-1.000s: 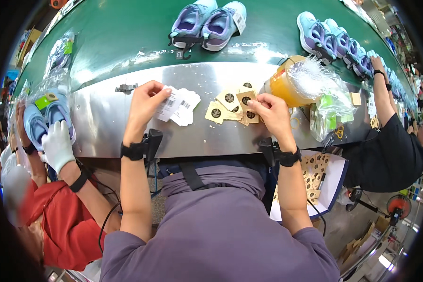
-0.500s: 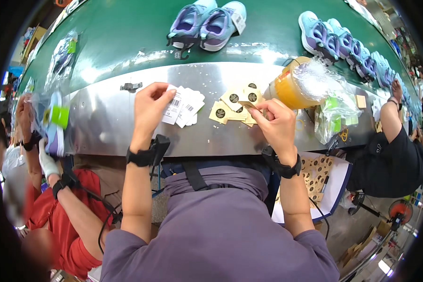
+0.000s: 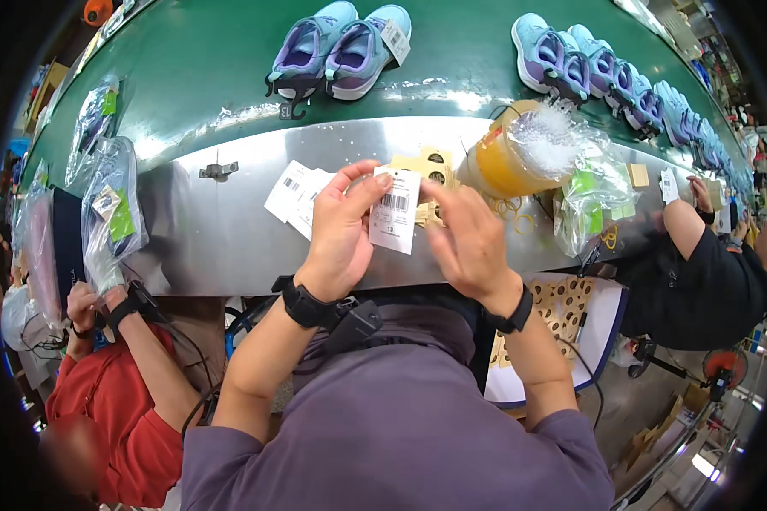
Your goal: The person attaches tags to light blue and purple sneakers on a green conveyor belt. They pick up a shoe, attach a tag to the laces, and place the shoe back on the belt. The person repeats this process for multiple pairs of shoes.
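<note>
Between the thumb and fingers of my left hand [image 3: 341,238] is a white barcode hang tag [image 3: 394,217], held upright over the steel edge of the bench. My right hand [image 3: 473,243] meets the tag at its upper right side with bent fingers; what they pinch is hidden. A fanned pile of white tags [image 3: 290,189] lies to the left of my left hand. Behind the held tag and my right fingers lie tan cards with dark round prints [image 3: 437,166], partly covered from sight.
Light blue and purple shoes [image 3: 349,55] stand on the green surface [image 3: 452,51], with a row of more at right. A yellow tub [image 3: 507,157] and plastic-wrapped items [image 3: 596,204] sit right. Co-workers flank me, one in a red shirt [image 3: 119,417].
My left hand has lifted a white tag off the pile and carried it right. My right hand, which held a tan card, has come in against the tag.
</note>
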The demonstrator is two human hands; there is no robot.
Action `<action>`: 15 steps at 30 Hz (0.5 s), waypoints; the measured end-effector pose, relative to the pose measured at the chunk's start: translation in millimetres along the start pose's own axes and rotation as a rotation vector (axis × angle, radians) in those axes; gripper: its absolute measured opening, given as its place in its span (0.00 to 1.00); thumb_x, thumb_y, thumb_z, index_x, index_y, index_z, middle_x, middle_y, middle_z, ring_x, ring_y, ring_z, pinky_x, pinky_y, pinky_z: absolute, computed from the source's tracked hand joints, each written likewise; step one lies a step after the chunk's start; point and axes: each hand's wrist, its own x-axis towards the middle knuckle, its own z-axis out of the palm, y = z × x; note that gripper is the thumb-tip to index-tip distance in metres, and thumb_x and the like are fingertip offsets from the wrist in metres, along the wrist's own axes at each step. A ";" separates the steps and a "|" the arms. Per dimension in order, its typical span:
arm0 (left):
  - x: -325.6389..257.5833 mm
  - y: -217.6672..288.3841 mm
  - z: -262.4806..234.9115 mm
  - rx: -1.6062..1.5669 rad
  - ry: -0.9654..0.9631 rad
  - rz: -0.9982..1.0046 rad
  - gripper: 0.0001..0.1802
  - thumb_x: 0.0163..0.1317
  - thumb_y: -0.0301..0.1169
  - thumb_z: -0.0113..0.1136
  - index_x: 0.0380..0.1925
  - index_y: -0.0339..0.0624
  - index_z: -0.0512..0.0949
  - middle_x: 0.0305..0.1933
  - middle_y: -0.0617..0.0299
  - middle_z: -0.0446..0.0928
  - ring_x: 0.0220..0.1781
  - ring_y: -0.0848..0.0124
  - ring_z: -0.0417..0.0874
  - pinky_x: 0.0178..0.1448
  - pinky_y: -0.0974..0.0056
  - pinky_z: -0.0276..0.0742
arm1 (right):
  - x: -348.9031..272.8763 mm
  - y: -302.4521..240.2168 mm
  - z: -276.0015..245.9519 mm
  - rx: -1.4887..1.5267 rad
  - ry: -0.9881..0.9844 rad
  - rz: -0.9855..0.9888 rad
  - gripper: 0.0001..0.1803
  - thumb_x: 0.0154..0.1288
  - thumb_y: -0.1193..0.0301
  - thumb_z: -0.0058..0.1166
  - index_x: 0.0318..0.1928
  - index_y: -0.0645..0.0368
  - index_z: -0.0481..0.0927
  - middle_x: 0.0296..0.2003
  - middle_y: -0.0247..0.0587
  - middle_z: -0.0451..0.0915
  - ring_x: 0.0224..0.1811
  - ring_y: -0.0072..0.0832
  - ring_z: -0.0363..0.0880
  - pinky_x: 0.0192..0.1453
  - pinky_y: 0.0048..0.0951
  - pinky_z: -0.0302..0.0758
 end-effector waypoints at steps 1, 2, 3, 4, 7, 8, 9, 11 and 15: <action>2.6 0.2 0.2 0.056 0.001 0.060 0.12 0.60 0.24 0.61 0.43 0.36 0.73 0.39 0.60 0.79 0.39 0.76 0.80 0.43 0.71 0.77 | -3.0 0.6 -0.4 0.062 0.037 0.061 0.20 0.57 0.80 0.52 0.52 0.60 0.73 0.29 0.42 0.74 0.29 0.36 0.75 0.32 0.33 0.72; 5.6 0.0 -0.4 0.112 0.002 0.119 0.13 0.59 0.24 0.62 0.43 0.35 0.73 0.39 0.61 0.79 0.39 0.77 0.80 0.43 0.72 0.76 | -5.7 2.6 0.6 0.124 0.074 0.122 0.19 0.59 0.81 0.51 0.52 0.61 0.73 0.30 0.43 0.76 0.30 0.37 0.75 0.32 0.32 0.73; 6.3 -2.3 -0.6 0.168 0.003 0.170 0.13 0.58 0.23 0.62 0.43 0.35 0.74 0.38 0.61 0.79 0.38 0.77 0.79 0.42 0.73 0.76 | -7.9 2.2 0.6 0.184 0.109 0.192 0.19 0.60 0.81 0.51 0.53 0.62 0.72 0.31 0.44 0.77 0.31 0.37 0.76 0.33 0.32 0.73; 5.8 -3.2 0.5 0.218 0.000 0.202 0.12 0.58 0.23 0.63 0.42 0.35 0.74 0.37 0.62 0.79 0.38 0.78 0.79 0.42 0.73 0.76 | -7.3 0.0 -1.2 0.261 0.132 0.291 0.14 0.61 0.80 0.52 0.49 0.62 0.76 0.31 0.45 0.79 0.30 0.37 0.79 0.33 0.32 0.74; 0.3 -5.2 8.3 0.342 -0.015 0.277 0.11 0.57 0.24 0.64 0.40 0.35 0.76 0.36 0.62 0.80 0.36 0.79 0.79 0.42 0.74 0.75 | 1.5 2.6 -5.1 0.123 0.118 0.129 0.10 0.58 0.80 0.55 0.41 0.61 0.79 0.28 0.42 0.80 0.26 0.35 0.80 0.30 0.31 0.74; -1.7 -6.5 10.6 0.367 -0.018 0.289 0.10 0.57 0.24 0.64 0.39 0.35 0.77 0.35 0.63 0.80 0.36 0.80 0.79 0.42 0.74 0.75 | 5.7 0.6 -6.8 0.099 0.138 0.124 0.08 0.57 0.80 0.56 0.39 0.61 0.80 0.27 0.42 0.80 0.26 0.35 0.80 0.29 0.31 0.74; -2.8 -7.6 12.4 0.391 -0.020 0.301 0.10 0.57 0.24 0.64 0.38 0.35 0.77 0.35 0.63 0.80 0.36 0.80 0.79 0.43 0.74 0.75 | 10.9 -2.4 -7.5 0.076 0.156 0.117 0.07 0.56 0.80 0.57 0.37 0.61 0.80 0.26 0.41 0.80 0.25 0.34 0.80 0.29 0.30 0.74; -3.7 -9.4 16.8 0.422 -0.041 0.296 0.09 0.57 0.23 0.63 0.38 0.35 0.77 0.36 0.63 0.80 0.36 0.80 0.79 0.43 0.75 0.74 | 13.8 -2.2 -7.7 0.050 0.172 0.126 0.05 0.54 0.80 0.58 0.34 0.60 0.80 0.25 0.41 0.80 0.24 0.34 0.80 0.28 0.30 0.74; -2.3 -13.4 18.8 0.467 -0.081 0.317 0.09 0.58 0.22 0.63 0.38 0.35 0.77 0.37 0.63 0.80 0.37 0.80 0.79 0.42 0.75 0.74 | 13.5 1.1 -8.7 0.050 0.172 0.156 0.05 0.53 0.79 0.60 0.33 0.60 0.79 0.25 0.40 0.80 0.24 0.33 0.80 0.27 0.29 0.74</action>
